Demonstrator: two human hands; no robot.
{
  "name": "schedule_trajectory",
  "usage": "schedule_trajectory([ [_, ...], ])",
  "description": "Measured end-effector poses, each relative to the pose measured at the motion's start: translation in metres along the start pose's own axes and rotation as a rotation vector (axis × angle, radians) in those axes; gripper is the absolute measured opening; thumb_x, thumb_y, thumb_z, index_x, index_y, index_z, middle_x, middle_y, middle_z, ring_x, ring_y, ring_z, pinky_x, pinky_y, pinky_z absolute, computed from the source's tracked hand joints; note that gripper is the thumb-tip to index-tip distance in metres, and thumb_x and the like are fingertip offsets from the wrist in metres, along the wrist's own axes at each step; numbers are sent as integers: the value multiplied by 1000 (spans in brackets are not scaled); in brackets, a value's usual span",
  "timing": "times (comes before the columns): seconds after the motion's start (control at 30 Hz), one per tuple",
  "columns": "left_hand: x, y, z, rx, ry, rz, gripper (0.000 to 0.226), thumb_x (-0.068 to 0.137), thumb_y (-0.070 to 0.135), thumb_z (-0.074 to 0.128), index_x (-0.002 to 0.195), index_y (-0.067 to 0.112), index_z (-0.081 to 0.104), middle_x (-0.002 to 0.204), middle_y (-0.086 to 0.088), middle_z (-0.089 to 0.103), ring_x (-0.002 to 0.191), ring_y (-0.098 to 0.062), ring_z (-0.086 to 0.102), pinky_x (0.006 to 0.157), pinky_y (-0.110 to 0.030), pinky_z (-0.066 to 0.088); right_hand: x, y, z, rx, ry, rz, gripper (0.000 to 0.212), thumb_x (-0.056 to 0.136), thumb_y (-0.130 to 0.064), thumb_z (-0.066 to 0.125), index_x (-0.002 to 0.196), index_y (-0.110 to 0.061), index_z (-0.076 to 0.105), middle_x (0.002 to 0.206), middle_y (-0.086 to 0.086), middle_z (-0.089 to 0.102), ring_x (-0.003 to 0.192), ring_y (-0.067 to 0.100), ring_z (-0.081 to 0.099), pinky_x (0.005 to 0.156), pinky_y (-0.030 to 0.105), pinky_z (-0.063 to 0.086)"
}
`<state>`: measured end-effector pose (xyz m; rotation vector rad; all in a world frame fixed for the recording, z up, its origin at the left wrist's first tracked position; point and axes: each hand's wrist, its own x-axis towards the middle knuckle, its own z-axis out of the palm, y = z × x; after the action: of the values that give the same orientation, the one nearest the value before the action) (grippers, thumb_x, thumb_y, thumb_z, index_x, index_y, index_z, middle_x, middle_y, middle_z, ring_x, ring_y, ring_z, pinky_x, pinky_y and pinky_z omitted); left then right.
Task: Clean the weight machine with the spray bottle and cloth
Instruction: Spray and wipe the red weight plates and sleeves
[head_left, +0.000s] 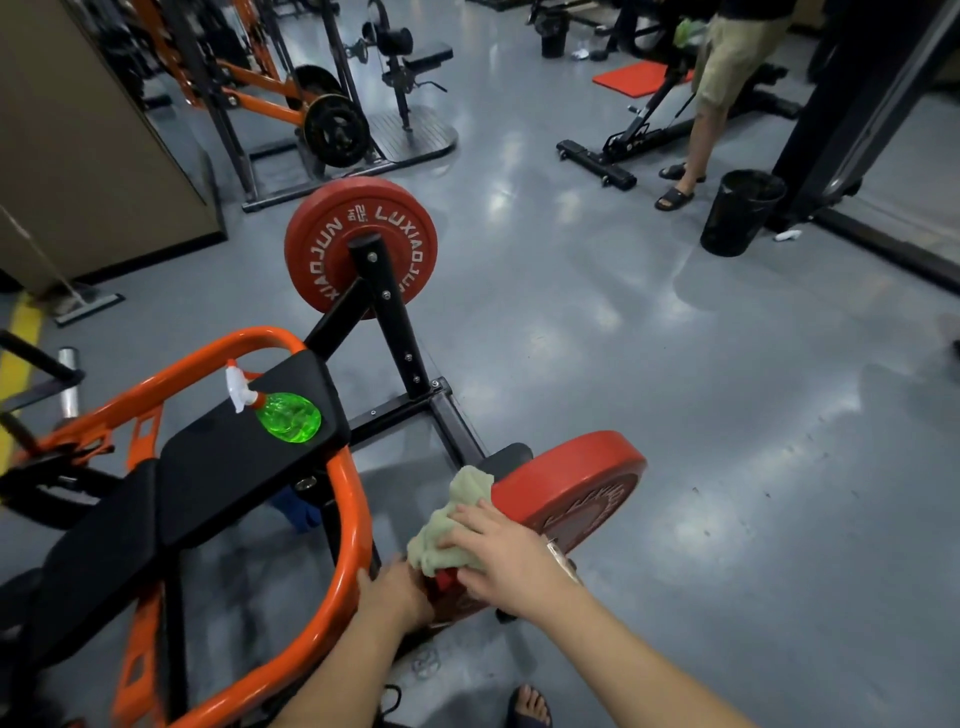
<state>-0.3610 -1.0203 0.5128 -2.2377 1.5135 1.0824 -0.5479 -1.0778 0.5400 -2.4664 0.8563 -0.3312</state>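
A pale green cloth (451, 525) lies bunched on the near red weight plate (576, 483) of the orange-and-black weight machine (343, 519). My right hand (498, 556) presses the cloth onto the plate with fingers spread. Just left of it, my left hand (395, 587) grips the plate's lower edge beside the orange tube. A green spray bottle (283, 413) with a white trigger lies on its side on the black pad (223, 457), untouched. A second red plate (361, 244) stands farther back on the black frame.
A person in sandals stands at the back right by a black bin (740, 210). Other racks and a bench fill the back left. A beige wall is at the left. Grey floor spreads to the right. My foot (530, 704) is at the bottom.
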Motion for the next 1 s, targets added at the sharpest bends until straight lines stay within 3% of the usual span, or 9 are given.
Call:
schedule_trajectory([
  [0.07,19,-12,0,-16,-55,25,107,51,82,69,143,55,22,151,13,47,138,-17,48,114,-48,36,2,7,-13,5,-13,-39,42,83,-32,52,125,-30,57,141,-7,54,138,15,46,120,31,32],
  [0.13,10,-7,-19,-104,-38,61,129,39,79,78,149,39,25,147,2,54,132,-20,53,110,-41,43,7,19,-38,5,59,32,42,86,-39,51,127,-35,57,141,-11,55,134,11,49,106,31,46],
  [0.2,-11,17,-42,-197,-1,109,134,53,70,86,160,22,20,158,-7,40,143,-24,42,116,-37,36,10,48,-61,76,207,280,41,89,-40,54,129,-34,60,136,-8,61,123,16,57,93,32,50],
  [0.33,-22,57,-52,-294,54,246,125,74,62,81,163,14,8,168,-6,18,154,-21,20,122,-32,21,4,126,-83,235,502,953,34,94,-27,61,127,-22,63,128,13,66,116,37,61,94,42,47],
  [0.43,-20,79,-41,-330,69,286,129,73,66,79,163,20,-1,168,-4,12,155,-24,13,126,-41,14,5,130,-78,241,510,1123,32,97,-27,55,128,-20,62,126,20,61,113,41,59,92,45,46],
  [0.67,-13,90,-28,-111,48,164,112,89,56,61,159,22,-20,161,-10,10,152,-33,9,125,-49,7,-3,40,-36,47,548,667,34,94,-35,48,112,-15,70,124,9,60,124,33,54,107,43,44],
  [0.83,-2,70,-20,-51,-24,150,128,78,80,59,155,29,-29,162,-2,1,149,-33,11,123,-51,18,-23,27,-23,-136,482,374,48,88,-63,66,107,-18,65,133,7,59,137,28,47,117,45,37],
  [0.9,-4,65,-19,-107,-20,145,119,84,71,61,158,27,-22,158,-4,8,149,-32,13,122,-51,19,-23,38,-34,-103,463,390,44,87,-62,67,106,-22,63,129,2,61,131,23,51,110,38,44],
  [1.0,-6,61,-20,-120,-16,149,104,94,47,61,158,28,-18,158,-7,11,149,-32,16,122,-53,20,-10,68,-60,53,500,659,37,89,-56,67,105,-23,61,113,-1,60,106,22,60,86,36,50],
])
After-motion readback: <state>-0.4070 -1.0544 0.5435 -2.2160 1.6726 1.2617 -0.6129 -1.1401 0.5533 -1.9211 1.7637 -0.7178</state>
